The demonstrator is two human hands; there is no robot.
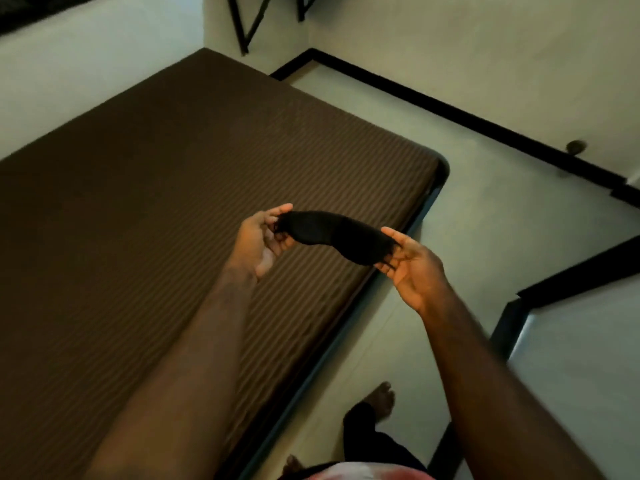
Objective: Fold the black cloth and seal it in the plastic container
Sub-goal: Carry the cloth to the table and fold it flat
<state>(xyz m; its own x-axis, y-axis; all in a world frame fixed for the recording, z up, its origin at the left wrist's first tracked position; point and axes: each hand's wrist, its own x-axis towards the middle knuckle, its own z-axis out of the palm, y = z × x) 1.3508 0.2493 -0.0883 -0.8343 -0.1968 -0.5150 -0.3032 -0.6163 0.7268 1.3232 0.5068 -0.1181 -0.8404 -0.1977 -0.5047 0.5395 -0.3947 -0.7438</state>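
The black cloth (332, 233) is a narrow folded strip stretched in the air between both hands, above the right edge of the bed. My left hand (259, 240) pinches its left end with thumb and fingers. The cloth's right end is pinched by my right hand (412, 265), palm turned up. No plastic container is in view.
A brown ribbed mattress (173, 220) on a dark frame fills the left and middle. Pale floor (467, 202) lies to the right, bordered by black skirting (450, 105). My bare feet (381, 400) stand beside the bed at the bottom. A black metal frame (242, 26) leans in the far corner.
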